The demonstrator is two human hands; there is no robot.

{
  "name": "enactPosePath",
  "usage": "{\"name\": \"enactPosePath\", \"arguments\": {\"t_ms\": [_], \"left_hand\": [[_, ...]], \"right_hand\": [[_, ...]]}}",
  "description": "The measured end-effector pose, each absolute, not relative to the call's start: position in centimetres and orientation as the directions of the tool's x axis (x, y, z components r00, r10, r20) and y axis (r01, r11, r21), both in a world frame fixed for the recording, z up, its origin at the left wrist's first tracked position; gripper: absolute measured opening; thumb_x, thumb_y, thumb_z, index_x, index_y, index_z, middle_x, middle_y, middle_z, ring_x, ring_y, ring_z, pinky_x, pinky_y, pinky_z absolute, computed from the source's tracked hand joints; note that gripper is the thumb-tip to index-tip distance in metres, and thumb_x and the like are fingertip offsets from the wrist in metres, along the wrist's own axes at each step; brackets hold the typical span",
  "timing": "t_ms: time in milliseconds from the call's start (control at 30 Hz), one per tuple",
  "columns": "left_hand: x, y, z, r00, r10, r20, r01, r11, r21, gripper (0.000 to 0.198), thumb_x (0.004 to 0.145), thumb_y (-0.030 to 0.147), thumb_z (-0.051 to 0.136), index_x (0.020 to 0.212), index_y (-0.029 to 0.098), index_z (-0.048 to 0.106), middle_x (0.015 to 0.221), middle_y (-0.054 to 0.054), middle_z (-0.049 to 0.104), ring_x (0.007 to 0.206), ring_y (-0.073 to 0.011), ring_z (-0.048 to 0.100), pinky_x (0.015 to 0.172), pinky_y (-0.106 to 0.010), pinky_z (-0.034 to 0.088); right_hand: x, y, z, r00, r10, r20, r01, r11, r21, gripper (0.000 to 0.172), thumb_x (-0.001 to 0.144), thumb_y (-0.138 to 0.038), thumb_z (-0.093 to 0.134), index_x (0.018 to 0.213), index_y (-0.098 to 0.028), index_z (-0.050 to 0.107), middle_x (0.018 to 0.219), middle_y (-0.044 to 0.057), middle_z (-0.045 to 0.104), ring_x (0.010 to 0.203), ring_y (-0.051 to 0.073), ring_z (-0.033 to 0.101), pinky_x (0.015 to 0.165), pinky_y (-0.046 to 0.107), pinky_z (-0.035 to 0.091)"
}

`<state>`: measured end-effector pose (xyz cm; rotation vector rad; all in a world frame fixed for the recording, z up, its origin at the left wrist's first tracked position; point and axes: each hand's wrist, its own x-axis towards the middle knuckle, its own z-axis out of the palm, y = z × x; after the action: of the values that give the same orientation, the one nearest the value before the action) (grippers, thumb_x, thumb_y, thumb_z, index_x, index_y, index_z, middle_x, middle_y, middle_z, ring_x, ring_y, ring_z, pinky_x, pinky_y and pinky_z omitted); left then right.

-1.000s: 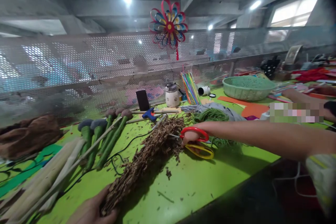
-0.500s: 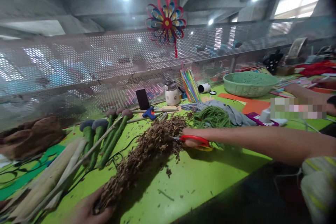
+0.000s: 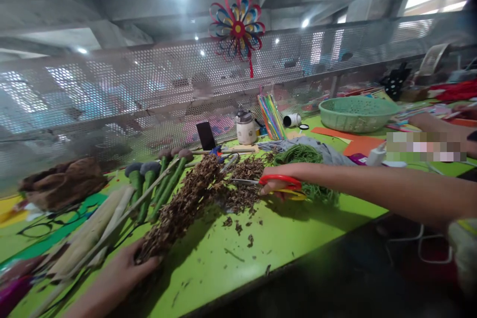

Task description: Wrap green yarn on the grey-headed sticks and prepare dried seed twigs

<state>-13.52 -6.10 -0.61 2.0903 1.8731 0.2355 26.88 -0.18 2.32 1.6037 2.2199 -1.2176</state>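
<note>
A long bundle of dried brown leaves (image 3: 186,198) slants over the green table. My left hand (image 3: 139,268) is closed around its near end. In my right hand (image 3: 274,186) are scissors with red and yellow handles (image 3: 281,181); their blades point left, just beside the far part of the bundle. Under and around the blades lies a heap of loose leaf bits (image 3: 246,194), with crumbs scattered toward the table's front edge. Behind my right wrist sits a tangle of green yarn (image 3: 300,154).
Left of the bundle lie green stalks with rounded tops (image 3: 169,184), pale wooden strips (image 3: 85,228) and brown cloth (image 3: 63,181). Toward the back stand a white jar (image 3: 246,128) and a green basket (image 3: 357,114). Another person's arm (image 3: 439,129) reaches in at the right.
The bundle's far end has shifted left, away from the scissors, which now show more of their blades. More loose leaf bits are visible on the table. The view has turned slightly.
</note>
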Motion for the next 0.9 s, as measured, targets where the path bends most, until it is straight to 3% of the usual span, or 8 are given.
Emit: {"name": "enactPosePath", "arguments": {"t_ms": [100, 233, 300, 400, 733, 833, 900], "left_hand": [[-13.4, -6.4, -0.3, 0.092, 0.992, -0.091, 0.938, -0.055, 0.343, 0.044, 0.077, 0.037, 0.049, 0.114, 0.013, 0.057, 0.113, -0.002, 0.068, 0.104, -0.026, 0.061, 0.093, -0.033, 0.046], [-12.8, -6.7, 0.3, 0.066, 0.996, -0.057, 0.943, -0.043, 0.33, 0.046, 0.079, 0.039, 0.047, 0.112, 0.009, 0.056, 0.109, -0.005, 0.069, 0.1, -0.0267, 0.062, 0.088, -0.031, 0.046], [-12.5, -6.7, 0.3, 0.078, 0.995, -0.06, 0.939, -0.053, 0.341, 0.047, 0.078, 0.04, 0.047, 0.114, 0.01, 0.055, 0.109, -0.005, 0.069, 0.099, -0.026, 0.063, 0.087, -0.03, 0.046], [-12.1, -6.6, 0.0, 0.073, 0.996, -0.053, 0.935, -0.05, 0.351, 0.05, 0.075, 0.045, 0.051, 0.115, 0.014, 0.057, 0.113, -0.005, 0.067, 0.1, -0.026, 0.063, 0.086, -0.029, 0.047], [-11.8, -6.4, -1.0, 0.047, 0.997, -0.064, 0.942, -0.023, 0.335, 0.055, 0.074, 0.05, 0.052, 0.117, 0.016, 0.058, 0.105, -0.009, 0.069, 0.09, -0.0261, 0.065, 0.076, -0.029, 0.047], [-11.7, -6.5, -1.3, 0.036, 0.998, -0.06, 0.948, -0.015, 0.317, 0.057, 0.074, 0.048, 0.051, 0.12, 0.016, 0.056, 0.107, -0.009, 0.068, 0.092, -0.0258, 0.064, 0.078, -0.03, 0.046], [-11.7, -6.6, -1.5, 0.047, 0.998, -0.043, 0.953, -0.032, 0.301, 0.059, 0.073, 0.047, 0.051, 0.122, 0.014, 0.055, 0.109, -0.009, 0.068, 0.093, -0.0254, 0.064, 0.079, -0.029, 0.046]], "right_hand": [[27.5, -1.3, 3.7, -0.429, 0.766, -0.479, 0.857, 0.177, -0.484, 0.031, 0.082, -0.038, 0.053, 0.075, -0.011, 0.065, 0.057, 0.005, 0.063, 0.053, 0.016, 0.061, 0.054, 0.025, 0.048], [28.6, -3.3, 3.9, -0.368, 0.878, -0.307, 0.913, 0.279, -0.298, 0.032, 0.081, -0.042, 0.053, 0.085, -0.012, 0.065, 0.075, 0.012, 0.068, 0.071, 0.024, 0.064, 0.063, 0.031, 0.046], [29.4, -4.6, 2.7, -0.321, 0.915, -0.245, 0.938, 0.271, -0.216, 0.04, 0.079, -0.047, 0.056, 0.095, -0.012, 0.064, 0.091, 0.018, 0.067, 0.083, 0.031, 0.063, 0.068, 0.036, 0.045], [30.3, -6.8, 0.2, -0.232, 0.967, -0.11, 0.971, 0.223, -0.088, 0.045, 0.079, -0.052, 0.053, 0.102, -0.015, 0.062, 0.096, 0.018, 0.064, 0.087, 0.032, 0.061, 0.069, 0.036, 0.044], [30.5, -9.8, -3.1, -0.162, 0.984, -0.077, 0.987, 0.16, -0.025, 0.041, 0.078, -0.05, 0.051, 0.103, -0.019, 0.061, 0.09, 0.015, 0.063, 0.082, 0.031, 0.062, 0.068, 0.035, 0.042], [30.9, -9.5, -3.3, -0.164, 0.983, -0.087, 0.984, 0.157, -0.09, 0.047, 0.075, -0.054, 0.054, 0.105, -0.018, 0.06, 0.094, 0.014, 0.063, 0.085, 0.03, 0.061, 0.071, 0.036, 0.042], [31.3, -9.3, -2.8, -0.188, 0.977, -0.104, 0.966, 0.164, -0.201, 0.051, 0.074, -0.057, 0.055, 0.107, -0.018, 0.059, 0.096, 0.013, 0.062, 0.087, 0.029, 0.059, 0.074, 0.035, 0.042]]}}
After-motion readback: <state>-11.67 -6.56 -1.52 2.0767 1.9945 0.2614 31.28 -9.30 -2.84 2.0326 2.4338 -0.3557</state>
